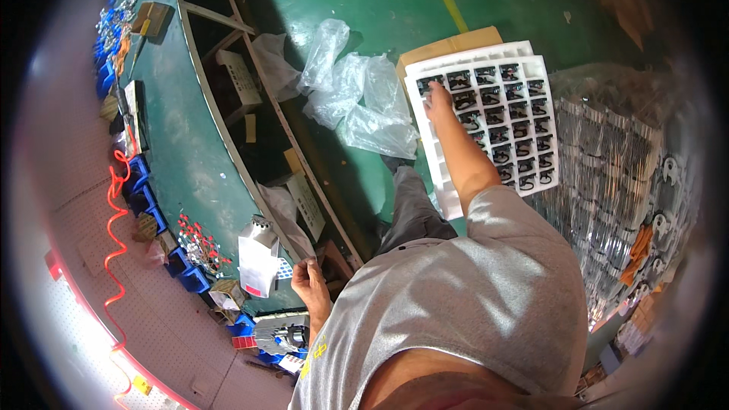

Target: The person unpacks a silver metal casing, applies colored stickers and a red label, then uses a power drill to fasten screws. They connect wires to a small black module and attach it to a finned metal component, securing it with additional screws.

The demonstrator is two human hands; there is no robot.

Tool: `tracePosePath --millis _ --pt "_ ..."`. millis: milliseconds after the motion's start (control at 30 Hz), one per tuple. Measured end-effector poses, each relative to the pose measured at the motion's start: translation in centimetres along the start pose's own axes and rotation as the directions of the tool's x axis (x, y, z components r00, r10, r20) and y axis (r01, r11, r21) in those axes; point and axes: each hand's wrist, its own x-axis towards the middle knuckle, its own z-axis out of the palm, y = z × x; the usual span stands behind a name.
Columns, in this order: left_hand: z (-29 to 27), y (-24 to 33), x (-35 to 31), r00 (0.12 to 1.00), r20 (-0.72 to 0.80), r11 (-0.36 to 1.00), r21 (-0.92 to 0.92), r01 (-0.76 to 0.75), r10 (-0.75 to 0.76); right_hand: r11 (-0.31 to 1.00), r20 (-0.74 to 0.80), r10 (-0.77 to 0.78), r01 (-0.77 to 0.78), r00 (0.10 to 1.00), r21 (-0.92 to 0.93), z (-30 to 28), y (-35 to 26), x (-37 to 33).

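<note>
Grey T-shirt nearest the camera. Right hand is at the far-left corner of the white tray, right of the worktop; fingertips at a black part, can't tell if gripped. Left hand half-curled by the worktop edge, contents unclear. Progress: visible cells look mostly filled, forearm hides some; loading vs unloading unclear, so remaining count too.
</note>
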Motion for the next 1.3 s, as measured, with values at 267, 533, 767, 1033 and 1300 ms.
tracePosePath --millis 267,533,767,1033,1300 --pt "0.0 -0.3 1.3 0.999 0.02 0.998 -0.03 -0.05 0.05 0.983 0.173 -0.184 0.177 0.967 0.055 -2.4 -1.0 -5.7" --pt "-2.2 1.2 1.5 0.985 0.133 0.993 -0.061 -0.103 0.11 0.827 0.668 -0.375 0.557 0.643 -0.072 3.0 -4.6 -20.8" --pt "-5.7 7.3 1.0 0.896 0.07 0.891 -0.17 -0.422 0.438 0.559 0.983 0.078 0.809 0.164 -0.179 5.5 5.3 -43.4" --pt "-17.4 1.8 -5.9 0.889 -0.203 0.861 -0.235 -0.451 0.41 0.568 0.891 0.406 0.82 -0.202 -0.073 1.6 17.8 -59.6" --pt "-21.9 -5.9 -15.2 0.889 -0.347 0.8 -0.417 -0.432 0.299 0.914 0.878 0.398 0.198 -0.268 -0.354 -0.3 27.2 -67.5"
